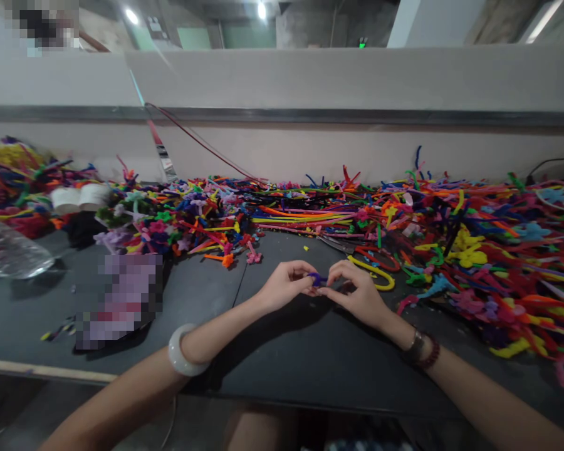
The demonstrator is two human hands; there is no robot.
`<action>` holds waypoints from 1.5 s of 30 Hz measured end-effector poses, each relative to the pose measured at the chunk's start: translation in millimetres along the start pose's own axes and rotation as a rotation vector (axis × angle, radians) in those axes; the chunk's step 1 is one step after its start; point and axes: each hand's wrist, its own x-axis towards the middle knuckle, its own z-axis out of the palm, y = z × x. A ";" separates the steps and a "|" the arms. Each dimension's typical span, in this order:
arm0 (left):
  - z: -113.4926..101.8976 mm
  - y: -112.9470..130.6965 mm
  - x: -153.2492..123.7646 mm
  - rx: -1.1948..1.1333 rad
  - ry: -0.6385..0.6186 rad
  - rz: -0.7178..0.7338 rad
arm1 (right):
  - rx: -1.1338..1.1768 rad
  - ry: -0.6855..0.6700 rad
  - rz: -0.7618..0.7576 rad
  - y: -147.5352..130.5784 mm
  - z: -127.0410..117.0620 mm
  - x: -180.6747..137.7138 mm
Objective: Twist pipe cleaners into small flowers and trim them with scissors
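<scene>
Between my two hands, above the dark table (272, 351), is a small purple pipe cleaner (315, 279), bent into a curl at its left end. My left hand (289, 285) pinches the curled part between thumb and fingers. My right hand (350, 289) is closed on the short straight end, with thumb and fingertips together. Just beyond my right hand lie a bent yellow pipe cleaner (380, 279) and scissors (376, 254) with red handles. A pink pipe-cleaner flower (254, 255) and an orange one (227, 259) rest ahead of my left hand.
Heaps of coloured pipe cleaners (305, 216) run along the back, with a large pile (498, 282) at the right. On the left are a clear plastic bag (14, 250), white rolls (81, 197) and a blurred purple item (126, 300). A low partition (310, 147) stands behind.
</scene>
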 end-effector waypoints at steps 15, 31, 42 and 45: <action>3.6 0.9 -3.3 -0.004 -0.056 -0.030 | -0.138 -0.023 -0.125 0.0 4.4 -3.9; -0.4 -6.0 -6.6 0.370 0.001 0.149 | -0.151 -0.032 -0.071 -0.5 7.5 -6.1; 0.8 -4.9 -5.8 0.271 -0.033 0.117 | 0.358 -0.315 0.515 10.8 -0.6 4.5; -0.5 -5.1 -6.0 0.267 -0.073 0.111 | 0.371 -0.333 0.505 10.0 -1.3 4.5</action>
